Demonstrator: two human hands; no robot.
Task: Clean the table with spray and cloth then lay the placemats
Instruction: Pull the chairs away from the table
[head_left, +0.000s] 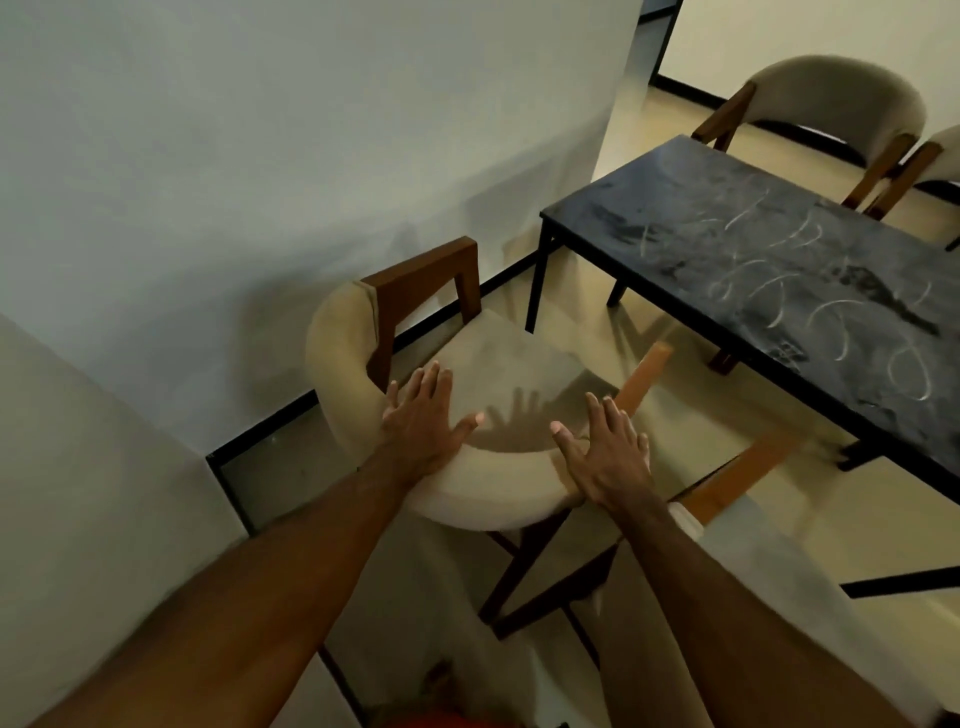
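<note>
Off to the right, the black table (769, 270) stands on thin dark legs, its top dusty and marked with pale scribbles and smears, and nothing rests on it. No spray bottle, cloth or placemats show anywhere in the view. Nearer the camera, well apart from the table's near corner, sits a beige chair (447, 364) with a curved padded backrest and brown wooden arms and legs, its seat facing the table. Both hands are at that backrest. The left hand (423, 421) lies over the top of the padded rim on the wall side, fingers straight and spread, thumb out toward the middle, gripping nothing. The right hand (605, 454) lies over the rim at the other end, close to the orange-lit wooden arm, fingers likewise straight and slightly fanned, palm down, holding nothing. Their shadows fall on the seat between them. Both bare forearms reach in from the bottom of the frame. Behind the chair runs a pale wall (260, 156) with a dark skirting strip along the cream floor (670, 395). Beyond the table's far end stands a second beige chair (831, 104), with the edge of a third just beside it at the right border.
</note>
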